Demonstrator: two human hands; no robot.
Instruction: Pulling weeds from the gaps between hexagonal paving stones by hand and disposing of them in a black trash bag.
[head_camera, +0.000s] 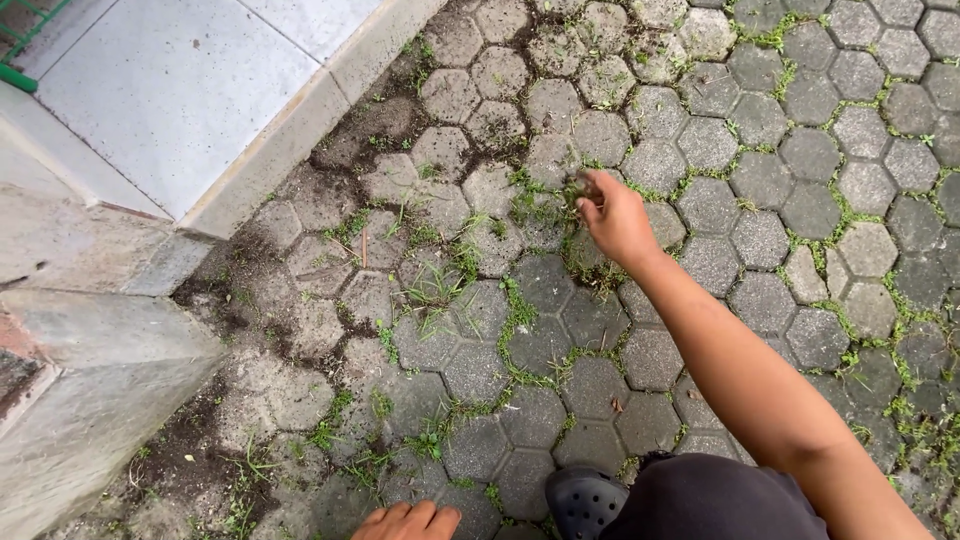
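Note:
My right hand (612, 214) reaches out over grey hexagonal paving stones (655, 165), its fingers pinched on a small tuft of green weeds (572, 188) growing in a joint. More grass (440, 285) sprouts from the joints to its left. My left hand (408, 522) rests low at the bottom edge, fingers flat on a paver, holding nothing. A black clog (582, 500) on my foot shows beside it, with dark clothing over my knee.
A raised concrete curb (290, 130) borders pale floor tiles (170, 85) at the upper left. A concrete block (90, 400) stands at the left. Bare soil (190, 450) lies along its base. A green rail (20, 60) shows in the top left corner.

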